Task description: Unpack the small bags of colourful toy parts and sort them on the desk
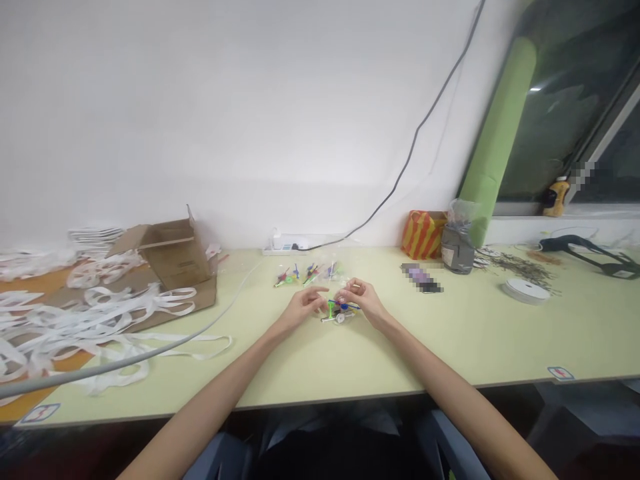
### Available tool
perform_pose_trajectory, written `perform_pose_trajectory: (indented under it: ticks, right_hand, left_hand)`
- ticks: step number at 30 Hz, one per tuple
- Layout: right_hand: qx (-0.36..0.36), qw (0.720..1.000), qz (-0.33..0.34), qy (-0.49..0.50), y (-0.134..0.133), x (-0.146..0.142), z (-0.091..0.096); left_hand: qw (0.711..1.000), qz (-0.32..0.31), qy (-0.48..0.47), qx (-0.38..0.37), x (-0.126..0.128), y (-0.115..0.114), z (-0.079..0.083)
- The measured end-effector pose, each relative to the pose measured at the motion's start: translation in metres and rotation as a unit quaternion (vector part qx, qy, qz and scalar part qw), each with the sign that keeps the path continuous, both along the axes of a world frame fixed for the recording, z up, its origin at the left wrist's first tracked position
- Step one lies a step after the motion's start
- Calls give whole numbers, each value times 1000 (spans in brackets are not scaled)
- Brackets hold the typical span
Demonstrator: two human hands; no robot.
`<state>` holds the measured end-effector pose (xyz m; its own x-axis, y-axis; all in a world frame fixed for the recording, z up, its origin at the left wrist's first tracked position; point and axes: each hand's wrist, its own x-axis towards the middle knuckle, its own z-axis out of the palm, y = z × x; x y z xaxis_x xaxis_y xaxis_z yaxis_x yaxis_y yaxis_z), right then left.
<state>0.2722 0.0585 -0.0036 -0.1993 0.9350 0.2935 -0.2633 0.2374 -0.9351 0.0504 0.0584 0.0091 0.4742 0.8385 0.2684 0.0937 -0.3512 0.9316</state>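
A small plastic toy (pixel 341 318) with a white wheel and green, blue and red parts is on the table between my hands. My left hand (pixel 303 307) is at the toy's left side, its fingers stretched out and apart, with no object visible in them. From the right, my right hand (pixel 367 302) reaches over the toy, and its bent fingers pinch at the upper part. The fingertips partly hide what they grip. Just beyond my hands lie several similar colourful plastic pieces (pixel 311 272), some in clear plastic.
Left are an open cardboard box (pixel 173 250) and tangled white straps (pixel 125 313). A power strip (pixel 285 248) lies by the wall. Rightward are a phone-like object (pixel 421 277), a striped bag (pixel 423 235), a grey container (pixel 457 250) and a white spool (pixel 526 291). A grey cable (pixel 150 353) crosses the left side.
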Motion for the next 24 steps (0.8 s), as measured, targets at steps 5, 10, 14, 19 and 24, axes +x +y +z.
perform_pose_trajectory:
  ticks: [5,10,14,19,24]
  right_hand:
    - [7,999,-28,-14,1,-2,-4]
    - [17,1000,-15,-12,1,2,-1]
    - [29,999,30,-6,-3,0,1]
    - [31,998,48,-20,-6,-1,0]
    - [38,999,23,-28,-2,4,0]
  left_hand:
    - [997,82,-3,11,-7,9,-3]
    - [996,90,-2,-1,-10,12,0]
    - [994,105,21,5,-9,11,-1]
    - [996,74,46,37,-11,9,1]
    - [996,67,29,46,-14,12,1]
